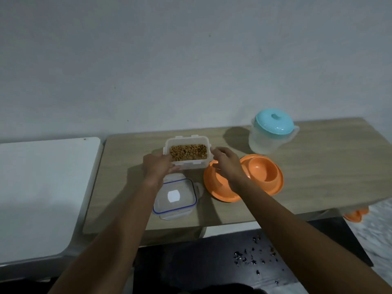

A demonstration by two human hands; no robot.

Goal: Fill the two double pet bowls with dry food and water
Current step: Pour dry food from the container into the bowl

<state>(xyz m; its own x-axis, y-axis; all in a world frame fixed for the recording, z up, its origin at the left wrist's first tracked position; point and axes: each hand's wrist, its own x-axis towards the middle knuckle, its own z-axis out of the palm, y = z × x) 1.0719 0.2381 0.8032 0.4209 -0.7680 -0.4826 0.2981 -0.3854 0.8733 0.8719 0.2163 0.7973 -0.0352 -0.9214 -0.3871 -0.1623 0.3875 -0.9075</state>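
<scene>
An open clear plastic container of brown dry food point(187, 154) stands on the wooden table point(322, 166). My left hand point(158, 167) grips its near left corner. My right hand point(227, 164) hovers by its right side with fingers apart, above the left cup of the orange double pet bowl point(264, 172). The bowl's right cup looks empty; the left cup is mostly hidden by my hand. The container's clear lid with a blue seal point(176, 196) lies flat in front of the container. A clear water jug with a teal lid point(272, 132) stands behind the bowl.
A white table point(42, 187) adjoins the wooden one on the left. Part of a second orange bowl point(356, 215) shows below the wooden table's right front edge. Dark floor point(212, 268) with scattered small bits lies under me. A grey wall is close behind.
</scene>
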